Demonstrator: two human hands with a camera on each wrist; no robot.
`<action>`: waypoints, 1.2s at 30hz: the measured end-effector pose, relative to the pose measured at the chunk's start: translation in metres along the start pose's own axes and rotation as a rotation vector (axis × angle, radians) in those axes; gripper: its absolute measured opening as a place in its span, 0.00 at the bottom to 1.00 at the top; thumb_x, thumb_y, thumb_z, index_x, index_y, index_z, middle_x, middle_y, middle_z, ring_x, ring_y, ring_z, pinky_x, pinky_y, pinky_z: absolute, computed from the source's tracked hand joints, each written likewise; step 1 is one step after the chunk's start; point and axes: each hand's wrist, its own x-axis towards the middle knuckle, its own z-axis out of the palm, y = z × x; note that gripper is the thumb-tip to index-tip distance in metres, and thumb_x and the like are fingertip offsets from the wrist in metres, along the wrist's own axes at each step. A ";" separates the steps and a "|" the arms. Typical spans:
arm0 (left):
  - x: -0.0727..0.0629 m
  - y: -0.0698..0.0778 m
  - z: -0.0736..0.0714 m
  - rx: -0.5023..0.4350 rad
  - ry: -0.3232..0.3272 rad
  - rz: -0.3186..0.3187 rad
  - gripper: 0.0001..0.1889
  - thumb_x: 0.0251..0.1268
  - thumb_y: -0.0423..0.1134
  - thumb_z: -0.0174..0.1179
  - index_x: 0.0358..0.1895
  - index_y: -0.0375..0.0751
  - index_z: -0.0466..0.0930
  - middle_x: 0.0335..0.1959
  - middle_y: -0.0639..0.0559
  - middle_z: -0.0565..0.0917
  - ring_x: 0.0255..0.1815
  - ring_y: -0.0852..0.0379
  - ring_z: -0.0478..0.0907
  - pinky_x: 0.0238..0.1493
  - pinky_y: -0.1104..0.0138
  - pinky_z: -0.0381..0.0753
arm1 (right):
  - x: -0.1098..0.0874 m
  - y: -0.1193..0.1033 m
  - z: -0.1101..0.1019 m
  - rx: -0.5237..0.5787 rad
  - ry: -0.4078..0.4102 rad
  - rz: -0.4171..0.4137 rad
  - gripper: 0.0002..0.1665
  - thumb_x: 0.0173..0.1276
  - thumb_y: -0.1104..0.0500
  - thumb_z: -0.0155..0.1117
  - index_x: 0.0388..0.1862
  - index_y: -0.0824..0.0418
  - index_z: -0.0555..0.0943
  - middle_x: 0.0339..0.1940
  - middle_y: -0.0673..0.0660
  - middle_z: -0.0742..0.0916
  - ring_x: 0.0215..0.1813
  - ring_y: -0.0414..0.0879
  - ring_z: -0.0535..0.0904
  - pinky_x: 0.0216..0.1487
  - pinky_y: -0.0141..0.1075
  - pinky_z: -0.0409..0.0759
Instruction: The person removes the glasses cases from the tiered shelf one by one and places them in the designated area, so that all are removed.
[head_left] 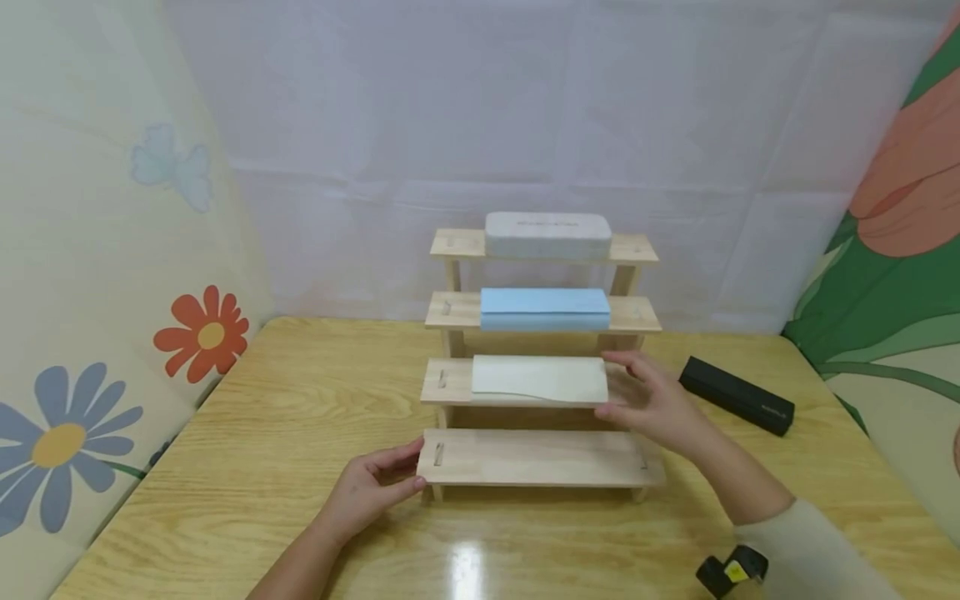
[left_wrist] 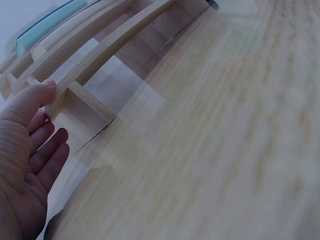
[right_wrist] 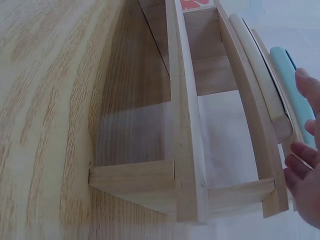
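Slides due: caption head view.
Left grip holds pale four-tier wooden rack; right grip beside cream oblong case, below light-blue oblong case and white oblong case.

Behind the left grip, passage lies beside the pale wooden four-tier rack; an oblong black box obstructs rightward.

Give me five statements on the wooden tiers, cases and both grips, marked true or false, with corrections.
1. The white case sits on the top tier. True.
2. The left grip touches the left end of the bottom tier. True.
3. The blue case lies on the bottom tier. False: second tier from the top.
4. The right grip is at the cream case's left end. False: right end.
5. The black case lies on the table. True.
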 end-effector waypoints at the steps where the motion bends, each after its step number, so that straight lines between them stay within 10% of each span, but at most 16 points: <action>1: 0.000 0.000 0.000 -0.001 -0.002 0.002 0.27 0.57 0.30 0.69 0.60 0.24 0.74 0.59 0.28 0.77 0.48 0.71 0.81 0.49 0.78 0.79 | 0.001 -0.001 0.001 0.002 -0.008 0.005 0.43 0.59 0.53 0.75 0.71 0.61 0.67 0.70 0.62 0.72 0.74 0.64 0.62 0.71 0.64 0.61; 36: 0.000 -0.001 -0.001 0.012 -0.002 -0.006 0.27 0.57 0.30 0.69 0.60 0.24 0.74 0.60 0.28 0.76 0.48 0.72 0.81 0.50 0.78 0.79 | 0.031 -0.010 0.023 -0.141 -0.067 -0.024 0.44 0.57 0.46 0.76 0.69 0.59 0.71 0.71 0.62 0.73 0.71 0.63 0.67 0.70 0.62 0.64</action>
